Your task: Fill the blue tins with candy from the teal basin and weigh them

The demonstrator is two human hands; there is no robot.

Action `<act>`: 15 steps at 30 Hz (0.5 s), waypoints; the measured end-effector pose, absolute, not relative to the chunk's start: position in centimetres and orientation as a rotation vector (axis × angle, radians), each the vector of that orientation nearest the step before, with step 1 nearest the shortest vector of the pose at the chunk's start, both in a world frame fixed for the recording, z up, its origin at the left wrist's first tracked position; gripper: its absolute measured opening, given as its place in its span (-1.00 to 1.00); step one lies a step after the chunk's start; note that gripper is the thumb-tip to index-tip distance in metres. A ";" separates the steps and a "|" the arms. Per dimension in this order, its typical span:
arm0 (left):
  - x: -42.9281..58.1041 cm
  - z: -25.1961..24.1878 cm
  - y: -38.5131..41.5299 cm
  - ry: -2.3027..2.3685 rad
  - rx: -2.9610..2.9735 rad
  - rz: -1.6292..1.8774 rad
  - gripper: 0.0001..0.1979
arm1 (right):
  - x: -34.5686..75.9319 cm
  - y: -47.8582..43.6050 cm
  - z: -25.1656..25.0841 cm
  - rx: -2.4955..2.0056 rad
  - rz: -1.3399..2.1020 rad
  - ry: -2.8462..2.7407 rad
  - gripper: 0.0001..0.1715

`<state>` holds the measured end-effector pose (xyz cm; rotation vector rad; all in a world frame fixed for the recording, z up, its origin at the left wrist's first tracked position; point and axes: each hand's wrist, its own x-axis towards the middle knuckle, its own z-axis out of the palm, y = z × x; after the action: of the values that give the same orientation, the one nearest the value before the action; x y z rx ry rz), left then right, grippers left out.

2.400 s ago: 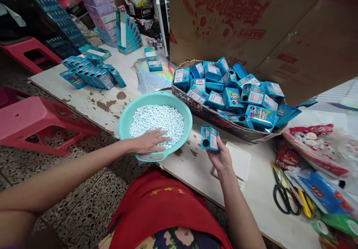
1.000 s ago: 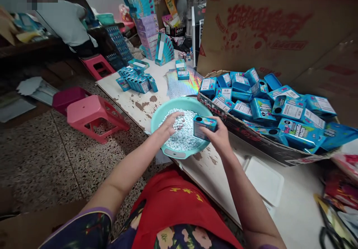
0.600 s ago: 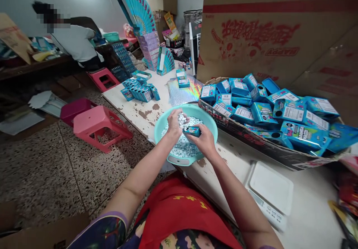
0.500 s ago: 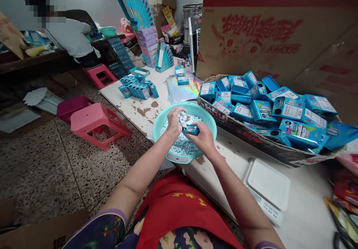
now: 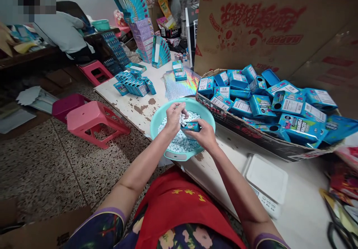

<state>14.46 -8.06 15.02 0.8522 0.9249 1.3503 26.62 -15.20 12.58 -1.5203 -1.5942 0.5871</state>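
A turquoise basin (image 5: pixel 175 157) holds many small white candies (image 5: pixel 179 143) and sits at the table's near edge. Over it, my right hand (image 5: pixel 205 134) grips a small blue candy box (image 5: pixel 191 126) lying on its side, its end facing my left hand. Curled fingers of my left hand (image 5: pixel 174 119) hold a few white candies (image 5: pixel 183 120) right at that end of the box. Whether any candies are inside the box cannot be seen.
Right of the basin, a long carton (image 5: pixel 215 111) is heaped with blue candy boxes (image 5: pixel 261 106). A white scale (image 5: pixel 265 181) and black scissors (image 5: pixel 339 232) lie nearer me. Filled-looking rows of blue boxes (image 5: pixel 135 84) stand far left. Pink stools (image 5: pixel 96 120) and a seated person (image 5: pixel 60 30) are beyond.
My left hand has closed and turned over at the box's end, with fewer candies showing in it. The box stays in my right hand. The whole view has shifted slightly.
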 end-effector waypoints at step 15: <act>15.3 15.4 -8.8 0.887 0.962 1.356 -0.74 | 26.8 -15.1 12.3 -1.510 0.621 -1.510 -0.61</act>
<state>15.28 -8.75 15.42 0.9616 0.8873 1.3562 26.82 -15.05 12.32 -1.5095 -1.5102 0.6207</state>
